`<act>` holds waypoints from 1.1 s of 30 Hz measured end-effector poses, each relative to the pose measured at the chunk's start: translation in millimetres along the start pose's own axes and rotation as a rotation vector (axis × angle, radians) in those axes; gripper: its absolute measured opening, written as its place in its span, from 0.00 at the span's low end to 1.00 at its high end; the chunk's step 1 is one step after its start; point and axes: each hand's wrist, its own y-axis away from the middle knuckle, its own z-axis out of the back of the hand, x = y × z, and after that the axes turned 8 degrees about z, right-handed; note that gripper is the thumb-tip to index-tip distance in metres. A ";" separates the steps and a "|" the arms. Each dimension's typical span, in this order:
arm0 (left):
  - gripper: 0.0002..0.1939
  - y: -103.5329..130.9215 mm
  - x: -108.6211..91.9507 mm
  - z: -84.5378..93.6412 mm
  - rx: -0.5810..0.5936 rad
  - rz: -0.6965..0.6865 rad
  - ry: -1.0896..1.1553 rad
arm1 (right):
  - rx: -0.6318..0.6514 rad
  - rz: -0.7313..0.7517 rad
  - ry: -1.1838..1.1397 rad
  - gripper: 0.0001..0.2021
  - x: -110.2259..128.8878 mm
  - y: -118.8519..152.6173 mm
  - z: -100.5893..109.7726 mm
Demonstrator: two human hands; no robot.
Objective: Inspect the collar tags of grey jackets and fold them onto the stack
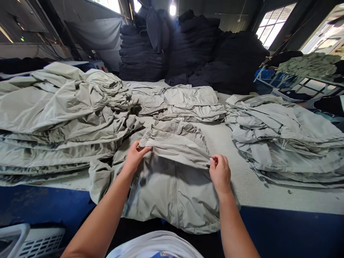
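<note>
A light grey-green jacket [158,193] lies in front of me, its bottom part hanging over the table's near edge. A long seam or zip runs down its middle. My left hand [135,156] pinches the gathered end of what looks like a sleeve [177,150] of this jacket, thumb on top. At the other end of that strip, my right hand [220,172] has thumb and fingers closed on the cloth. Between both hands the strip is stretched across the jacket, slightly raised. Another sleeve-like part [100,177] bulges out at the left.
A tall heap of like garments [53,107] stands at the left, another pile [290,139] at the right. Folded ones [190,96] lie behind on the white table [268,193]. Dark stacks [193,46] rise at the back. A white plastic basket [40,242] stands low at left.
</note>
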 end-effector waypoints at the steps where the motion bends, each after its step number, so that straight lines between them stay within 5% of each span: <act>1: 0.26 -1.9 6.6 7.2 -0.009 0.037 -0.051 | 0.026 0.052 -0.020 0.10 4.8 -1.7 -1.2; 6: 0.21 2.0 41.5 16.9 -0.048 0.061 -0.238 | 0.289 0.325 -0.068 0.19 37.7 1.7 -25.1; 10: 0.20 24.3 40.8 7.6 -0.256 -0.389 -0.560 | 0.339 0.384 0.061 0.26 60.4 13.6 -33.5; 13: 0.25 37.2 38.3 -1.8 -0.114 -0.628 -0.924 | 0.400 0.350 0.142 0.27 65.7 15.5 -34.0; 16: 0.27 36.2 47.6 -10.1 0.112 -0.500 -1.212 | 0.711 0.175 0.221 0.28 55.3 5.9 -41.3; 19: 0.31 28.5 59.6 -14.4 0.152 -0.349 -1.340 | 0.898 0.007 0.262 0.32 37.3 -10.7 -51.7; 26: 0.31 30.1 62.4 -1.0 0.154 -0.306 -1.351 | 0.866 -0.118 0.327 0.33 30.6 -30.0 -53.0; 33: 0.27 53.9 58.2 63.7 -0.029 -0.538 -1.260 | 0.764 0.001 0.178 0.32 36.8 11.1 -41.7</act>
